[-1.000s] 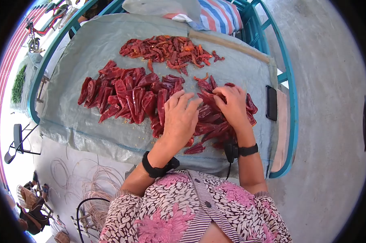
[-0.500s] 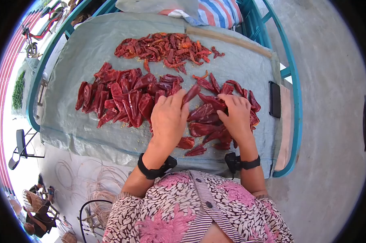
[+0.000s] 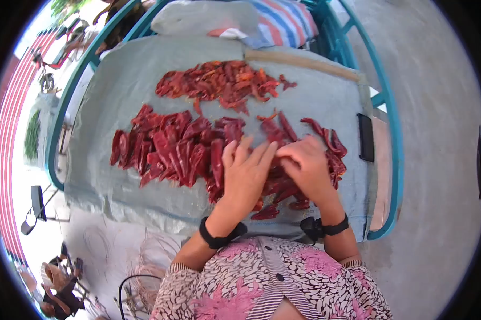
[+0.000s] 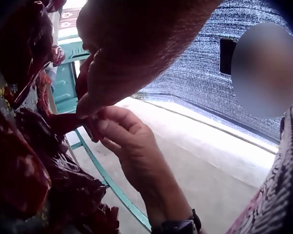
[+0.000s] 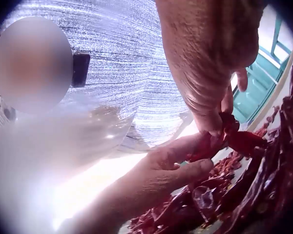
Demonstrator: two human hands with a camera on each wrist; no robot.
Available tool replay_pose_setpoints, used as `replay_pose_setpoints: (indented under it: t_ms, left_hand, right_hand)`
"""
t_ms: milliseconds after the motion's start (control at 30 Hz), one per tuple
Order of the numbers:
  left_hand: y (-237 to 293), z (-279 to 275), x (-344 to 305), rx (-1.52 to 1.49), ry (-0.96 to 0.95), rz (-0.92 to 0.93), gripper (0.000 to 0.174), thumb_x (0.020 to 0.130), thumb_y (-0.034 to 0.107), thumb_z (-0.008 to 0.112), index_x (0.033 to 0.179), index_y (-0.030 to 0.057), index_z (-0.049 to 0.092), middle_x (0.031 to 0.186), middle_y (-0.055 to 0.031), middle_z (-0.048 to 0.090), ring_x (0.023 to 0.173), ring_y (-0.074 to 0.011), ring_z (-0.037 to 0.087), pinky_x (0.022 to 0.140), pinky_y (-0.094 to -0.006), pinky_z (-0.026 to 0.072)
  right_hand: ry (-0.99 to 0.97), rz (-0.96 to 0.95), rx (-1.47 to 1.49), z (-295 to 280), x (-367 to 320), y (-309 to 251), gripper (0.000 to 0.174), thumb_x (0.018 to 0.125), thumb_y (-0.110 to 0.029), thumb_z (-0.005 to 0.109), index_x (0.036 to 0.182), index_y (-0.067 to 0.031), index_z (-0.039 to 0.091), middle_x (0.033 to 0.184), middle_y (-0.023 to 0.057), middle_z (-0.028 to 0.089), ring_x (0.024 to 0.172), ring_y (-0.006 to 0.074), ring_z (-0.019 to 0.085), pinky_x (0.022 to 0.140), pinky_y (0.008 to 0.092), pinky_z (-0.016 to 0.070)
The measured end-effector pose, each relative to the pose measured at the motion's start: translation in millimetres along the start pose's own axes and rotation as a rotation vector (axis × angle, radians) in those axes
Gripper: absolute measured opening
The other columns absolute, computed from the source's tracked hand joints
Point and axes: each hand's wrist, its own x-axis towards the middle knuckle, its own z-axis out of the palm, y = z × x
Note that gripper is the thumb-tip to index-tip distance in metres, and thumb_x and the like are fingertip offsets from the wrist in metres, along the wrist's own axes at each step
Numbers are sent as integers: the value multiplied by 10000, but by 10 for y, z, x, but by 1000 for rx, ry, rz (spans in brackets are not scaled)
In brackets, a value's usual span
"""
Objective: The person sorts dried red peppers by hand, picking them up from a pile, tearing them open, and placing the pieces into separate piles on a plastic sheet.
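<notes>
My left hand (image 3: 247,173) and right hand (image 3: 309,165) come together over the heap of large dried red chili peppers. Between them they hold one dried red chili pepper (image 5: 207,148), mostly hidden by the fingers in the head view. In the right wrist view, the right thumb and fingers pinch it while the left fingers and thumb curl round its other side. Part of the pepper (image 4: 66,123) sticks out past the fingertips in the left wrist view. Whole peppers (image 3: 179,152) lie heaped to the left, and more peppers (image 3: 334,162) lie by the right hand.
Smaller, torn-looking red pepper pieces (image 3: 224,80) form a pile farther back on the grey-green sheet (image 3: 118,192). A black phone (image 3: 366,137) lies at the right edge, inside the teal metal frame (image 3: 395,160). A striped bag (image 3: 283,24) sits behind.
Half a second ago the left hand held a pepper up, apart from the right hand; now the hands meet over one pepper. The head view has tilted, shifting the sheet slightly lower.
</notes>
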Motion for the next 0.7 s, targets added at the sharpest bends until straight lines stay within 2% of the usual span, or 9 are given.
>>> replay_pose_setpoints:
  t_ms: [67, 167, 200, 267, 333, 433, 533, 667, 700]
  left_hand:
    - [-50, -21, -25, -42, -63, -23, 488, 815, 142, 765, 1288, 134, 647, 1159, -20, 684, 1103, -251, 586, 1029, -492, 362]
    - [-83, -116, -88, -11, -97, -91, 455, 806, 150, 777, 1245, 128, 659, 1046, -9, 700, 995, -231, 598, 953, -466, 376]
    - [-86, -168, -86, -22, -80, -98, 405, 807, 146, 778, 1196, 113, 671, 1044, -28, 697, 982, -247, 592, 914, -458, 375]
    - [-93, -265, -79, -66, -29, -115, 378, 811, 136, 773, 1174, 119, 670, 1039, -33, 692, 986, -254, 593, 918, -453, 377]
    - [-106, -336, -104, -98, -37, -139, 353, 815, 129, 768, 1154, 121, 669, 1041, -35, 688, 994, -257, 590, 919, -450, 378]
    - [-129, -371, -151, -94, 17, -149, 376, 815, 146, 782, 1173, 117, 669, 1002, -47, 684, 991, -260, 595, 933, -441, 383]
    - [-200, -411, -116, -74, 75, -252, 438, 830, 165, 788, 1242, 97, 655, 1030, -63, 692, 1000, -270, 598, 933, -445, 400]
    - [-304, -404, -71, -69, 98, -394, 504, 835, 144, 791, 1306, 70, 628, 1083, -88, 702, 1047, -303, 595, 947, -459, 420]
    - [-325, -387, -51, -62, 135, -371, 508, 834, 127, 789, 1311, 66, 623, 1091, -91, 703, 1065, -311, 591, 958, -462, 421]
  right_hand:
    - [-68, 6, 138, 19, 17, 21, 212, 822, -70, 721, 1032, -97, 705, 1051, 80, 709, 1020, 286, 625, 968, 441, 468]
    - [-41, 41, 299, 64, 118, 12, 246, 839, -70, 710, 1085, -78, 694, 1075, 113, 694, 1057, 331, 616, 938, 439, 490]
    - [-13, 48, 238, 158, 169, 29, 254, 846, -71, 705, 1100, -76, 692, 1103, 118, 685, 1073, 341, 610, 942, 444, 489]
    - [38, 61, 131, 251, 189, 196, 269, 860, -72, 697, 1130, -73, 689, 1158, 128, 665, 1104, 361, 598, 950, 455, 487]
    - [1, -3, -28, 287, 213, 291, 283, 881, -69, 676, 1162, -95, 687, 1218, 125, 640, 1130, 363, 589, 962, 467, 486]
    - [-165, 114, -99, 466, 143, 434, 355, 890, -59, 662, 1239, -121, 660, 1330, 130, 589, 1199, 372, 552, 1029, 472, 448]
    - [-137, 48, -138, 538, 129, 520, 405, 848, -49, 693, 1239, -147, 648, 1220, 133, 630, 1124, 366, 586, 973, 483, 455]
    - [-115, 250, -5, 579, 147, 504, 504, 812, -75, 743, 1293, -138, 610, 1119, 127, 640, 1082, 347, 601, 967, 467, 444]
    - [-80, 271, 42, 575, 172, 496, 529, 803, -83, 755, 1305, -135, 600, 1093, 128, 641, 1067, 347, 607, 965, 468, 442]
